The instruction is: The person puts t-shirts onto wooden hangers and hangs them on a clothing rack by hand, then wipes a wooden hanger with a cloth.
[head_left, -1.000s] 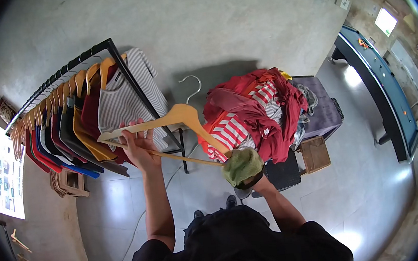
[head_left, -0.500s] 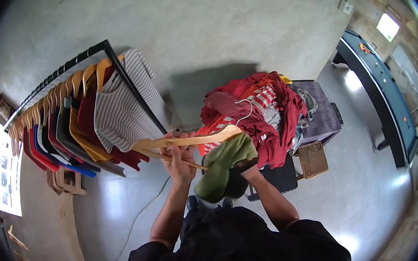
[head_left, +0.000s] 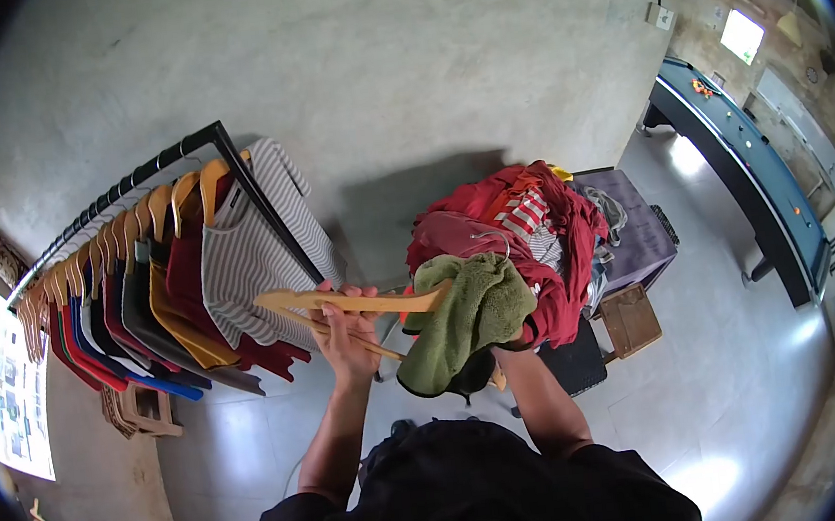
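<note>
Hanger (head_left: 402, 303) is in my left hand (head_left: 349, 342), thumb and fingers closed on it near its bare end; no shirt is on it. Green cloth (head_left: 473, 310) covers its other end, and my right hand (head_left: 516, 343) is partly hidden under this cloth, so how open those fingers are, I cannot tell. Many shirts (head_left: 181, 308) hang on the rack (head_left: 272, 205), while a big pile (head_left: 576, 235) lies unhung. Rack and pile edge both sides; more room is between them and lower, over floor (head_left: 244, 438).
</note>
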Action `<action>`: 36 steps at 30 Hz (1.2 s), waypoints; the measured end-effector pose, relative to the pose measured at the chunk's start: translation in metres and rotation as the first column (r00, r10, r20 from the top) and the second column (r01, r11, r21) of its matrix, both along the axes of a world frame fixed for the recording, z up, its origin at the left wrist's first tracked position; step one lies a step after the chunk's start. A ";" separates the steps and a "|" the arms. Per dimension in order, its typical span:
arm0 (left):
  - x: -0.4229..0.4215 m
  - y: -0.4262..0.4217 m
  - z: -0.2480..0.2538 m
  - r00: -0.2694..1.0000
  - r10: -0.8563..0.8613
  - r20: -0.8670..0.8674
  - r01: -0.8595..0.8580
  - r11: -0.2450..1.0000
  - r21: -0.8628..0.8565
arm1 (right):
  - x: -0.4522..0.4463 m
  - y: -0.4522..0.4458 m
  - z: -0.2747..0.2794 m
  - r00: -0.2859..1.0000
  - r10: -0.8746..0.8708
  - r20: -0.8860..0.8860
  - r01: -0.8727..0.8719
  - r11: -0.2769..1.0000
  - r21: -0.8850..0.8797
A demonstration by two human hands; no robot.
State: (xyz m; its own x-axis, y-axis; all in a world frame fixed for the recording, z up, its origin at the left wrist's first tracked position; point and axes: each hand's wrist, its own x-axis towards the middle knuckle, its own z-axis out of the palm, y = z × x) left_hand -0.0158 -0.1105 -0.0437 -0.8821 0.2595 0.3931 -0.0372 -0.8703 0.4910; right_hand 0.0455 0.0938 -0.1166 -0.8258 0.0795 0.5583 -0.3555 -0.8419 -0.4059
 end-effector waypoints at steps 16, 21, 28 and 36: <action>-0.025 -0.033 -0.011 0.957 -0.074 -0.279 0.061 0.997 -0.056 | 0.029 0.045 0.042 0.999 -0.032 0.035 0.030 0.999 0.035; -0.034 -0.041 0.000 0.942 -0.196 -0.273 0.189 0.981 -0.051 | 0.036 0.038 0.060 0.970 -0.202 0.135 0.172 0.964 0.203; -0.024 -0.031 0.002 0.980 -0.107 -0.168 0.110 0.994 0.009 | 0.010 -0.015 0.028 0.562 -0.816 0.135 0.633 0.529 0.565; -0.033 -0.022 0.016 0.999 -0.037 -0.035 0.038 0.998 0.041 | 0.007 -0.048 -0.013 0.764 -0.644 0.031 0.542 0.668 0.510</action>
